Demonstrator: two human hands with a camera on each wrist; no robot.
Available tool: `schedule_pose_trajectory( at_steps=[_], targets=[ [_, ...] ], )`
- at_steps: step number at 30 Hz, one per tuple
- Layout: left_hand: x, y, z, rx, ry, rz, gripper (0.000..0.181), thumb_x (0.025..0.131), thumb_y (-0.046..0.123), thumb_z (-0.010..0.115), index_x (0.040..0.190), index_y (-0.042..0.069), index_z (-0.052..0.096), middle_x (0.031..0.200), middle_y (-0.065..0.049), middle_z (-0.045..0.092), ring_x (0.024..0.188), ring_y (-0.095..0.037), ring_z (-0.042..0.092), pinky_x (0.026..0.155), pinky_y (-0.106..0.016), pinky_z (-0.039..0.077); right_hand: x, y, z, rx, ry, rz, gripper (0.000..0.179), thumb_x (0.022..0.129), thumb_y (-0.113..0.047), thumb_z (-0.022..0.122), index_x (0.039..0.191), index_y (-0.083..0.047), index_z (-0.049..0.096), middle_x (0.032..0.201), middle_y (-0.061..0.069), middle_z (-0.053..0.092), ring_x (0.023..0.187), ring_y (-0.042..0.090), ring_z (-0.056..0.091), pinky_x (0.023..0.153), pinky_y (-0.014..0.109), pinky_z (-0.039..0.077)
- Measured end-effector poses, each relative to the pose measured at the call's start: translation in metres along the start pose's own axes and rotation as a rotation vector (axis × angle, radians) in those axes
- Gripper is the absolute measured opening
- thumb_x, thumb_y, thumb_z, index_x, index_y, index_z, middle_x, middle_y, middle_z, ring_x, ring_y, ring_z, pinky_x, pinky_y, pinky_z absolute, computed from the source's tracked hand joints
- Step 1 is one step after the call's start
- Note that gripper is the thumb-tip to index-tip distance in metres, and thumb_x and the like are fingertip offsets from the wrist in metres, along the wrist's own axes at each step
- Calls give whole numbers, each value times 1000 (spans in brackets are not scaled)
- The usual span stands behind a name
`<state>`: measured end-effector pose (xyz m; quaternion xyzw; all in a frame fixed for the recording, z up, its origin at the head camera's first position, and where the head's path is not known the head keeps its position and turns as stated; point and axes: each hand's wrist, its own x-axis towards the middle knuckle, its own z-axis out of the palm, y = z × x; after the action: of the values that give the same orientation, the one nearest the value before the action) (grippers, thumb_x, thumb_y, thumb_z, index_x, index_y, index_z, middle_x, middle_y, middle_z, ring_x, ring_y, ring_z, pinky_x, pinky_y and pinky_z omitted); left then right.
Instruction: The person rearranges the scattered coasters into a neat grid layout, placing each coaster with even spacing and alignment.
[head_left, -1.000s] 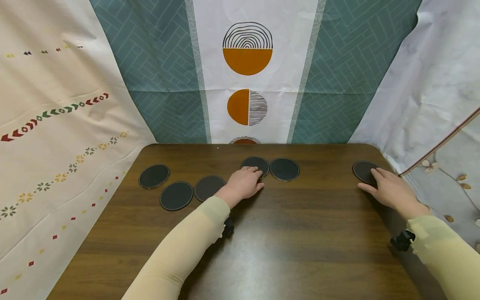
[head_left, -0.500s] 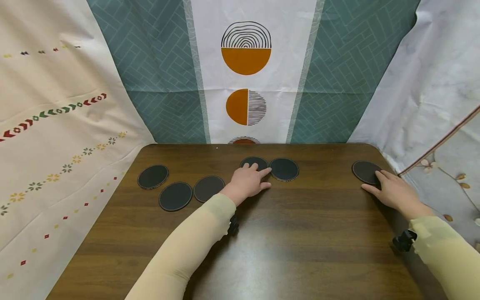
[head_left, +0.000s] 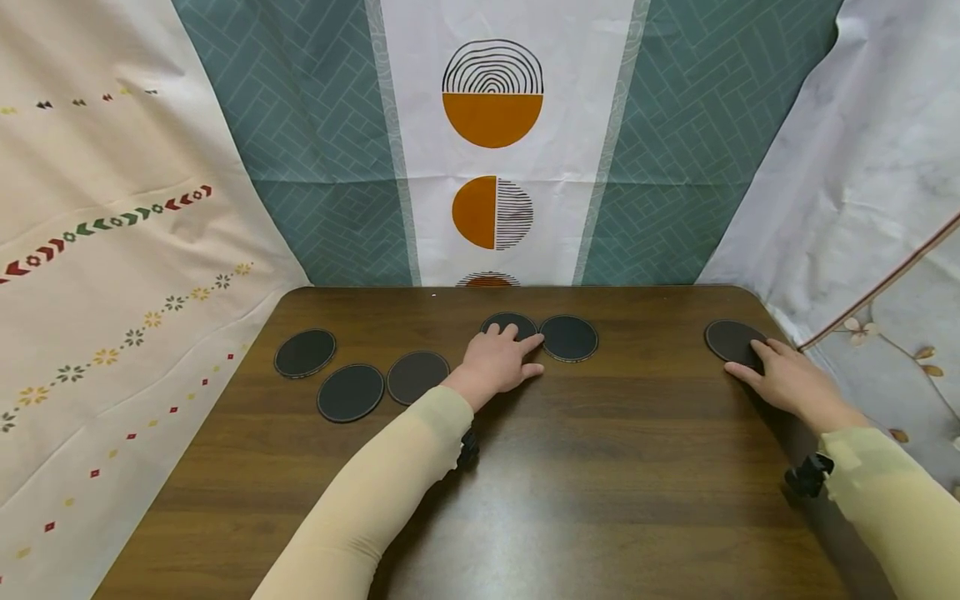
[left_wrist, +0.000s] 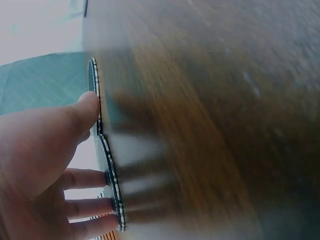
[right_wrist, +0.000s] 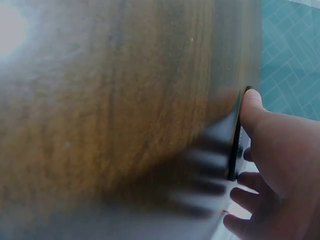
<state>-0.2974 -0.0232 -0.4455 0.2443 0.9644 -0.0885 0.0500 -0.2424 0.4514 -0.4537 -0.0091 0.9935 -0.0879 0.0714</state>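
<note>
My left hand (head_left: 493, 364) reaches to the back middle of the table, its fingers spread over a round black coaster (head_left: 501, 320). Its index fingertip is right at the edge of a second black coaster (head_left: 572, 339), which lies up against the first. From the left wrist, several fingertips press on the nearer coaster (left_wrist: 114, 187), while the thumb overlaps the farther one (left_wrist: 95, 70). At the back right, my right hand (head_left: 795, 382) rests its fingers on a black coaster (head_left: 727, 340), thumb at its front edge. That coaster (right_wrist: 235, 150) shows edge-on in the right wrist view.
Three more black coasters lie at the left: one (head_left: 305, 353) near the back corner, another (head_left: 351, 392) in front of it, and a third (head_left: 417, 375) close beside that. Patterned cloths (head_left: 315, 167) hang behind and at both sides of the brown wooden table (head_left: 600, 475).
My left hand has shifted slightly right and spread its fingers, the index now reaching the second coaster. My right hand has slid a little to the right. The coasters stay in place.
</note>
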Motion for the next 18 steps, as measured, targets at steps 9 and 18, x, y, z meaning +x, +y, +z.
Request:
schedule_pose_trajectory(
  at_steps=[9, 18],
  targets=[
    [0, -10, 1, -65, 9, 10, 76, 112, 70, 43, 170, 22, 47, 167, -6, 50, 149, -31, 49, 117, -46, 50, 11, -2, -4, 36, 40, 1, 103, 113, -67, 44, 152, 28, 36, 148, 57, 34, 134, 74, 38, 108, 82, 35],
    [-5, -13, 0, -75, 4, 21, 74, 112, 68, 45, 169, 21, 49, 167, -7, 50, 150, -30, 48, 119, -45, 47, 18, -8, -5, 52, 72, 39, 104, 112, -68, 44, 141, 31, 39, 137, 53, 48, 116, 70, 55, 98, 77, 46]
  ],
)
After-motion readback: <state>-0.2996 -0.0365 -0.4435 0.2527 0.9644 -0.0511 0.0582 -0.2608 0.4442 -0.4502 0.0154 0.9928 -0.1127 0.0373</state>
